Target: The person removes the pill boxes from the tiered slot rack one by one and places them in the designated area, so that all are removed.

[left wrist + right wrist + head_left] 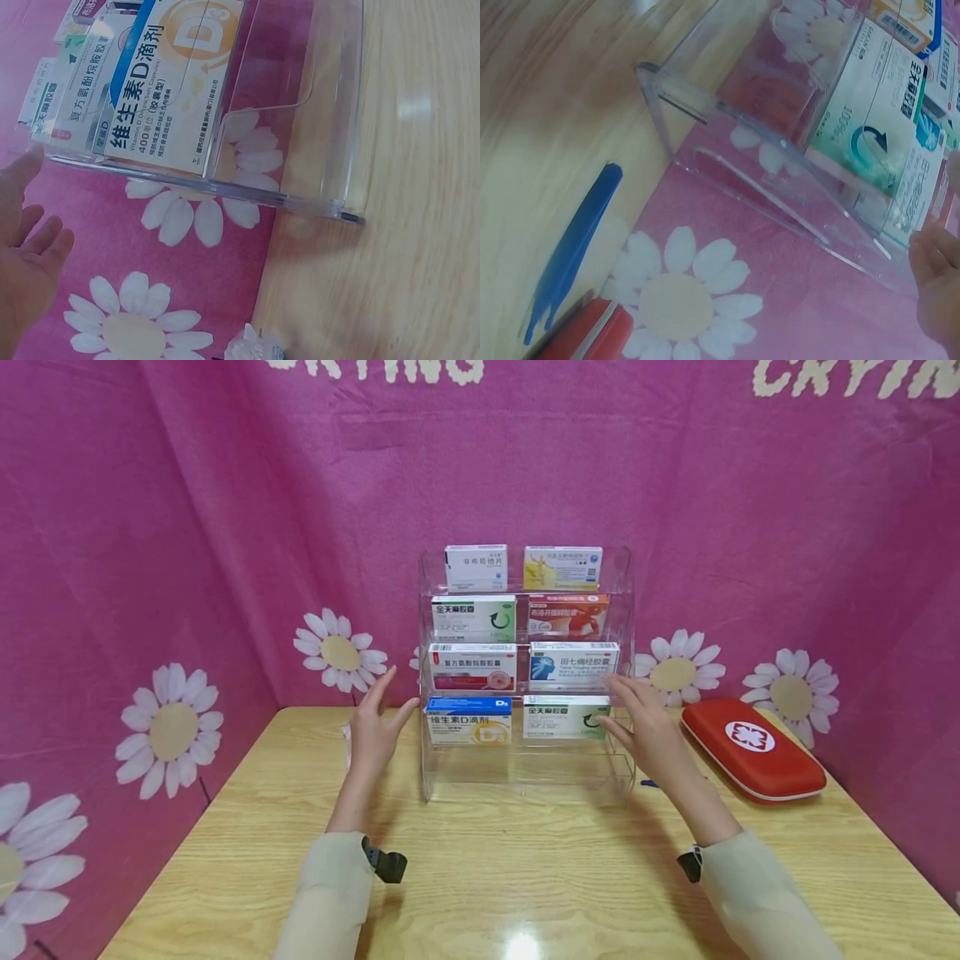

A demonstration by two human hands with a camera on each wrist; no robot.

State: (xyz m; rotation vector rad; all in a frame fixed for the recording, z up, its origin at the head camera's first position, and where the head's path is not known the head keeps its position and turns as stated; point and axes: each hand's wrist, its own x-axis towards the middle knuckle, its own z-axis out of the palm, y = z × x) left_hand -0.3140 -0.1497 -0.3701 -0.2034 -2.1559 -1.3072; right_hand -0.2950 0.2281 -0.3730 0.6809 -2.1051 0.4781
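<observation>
A clear plastic tiered display rack (570,766) stands on the table and holds several medicine boxes in two columns. My left hand (375,722) is at the rack's left side, fingers spread, with its thumb at the side edge; whether it touches cannot be told. Over the rack's right edge reaches my right hand (651,733), its fingers loosely bent beside the boxes and gripping none. Nearest to it are a green-and-white box (558,720) in the lowest filled tier and a white-and-blue box (577,665) above. A blue-and-yellow vitamin D box (468,727) sits at lower left.
A red zip case (720,747) with a white emblem lies right of the rack. Blue tweezers (577,247) lie between case and rack. A small whitish item (253,346) sits left of the rack. Behind hangs a pink cloth (525,468) with flowers.
</observation>
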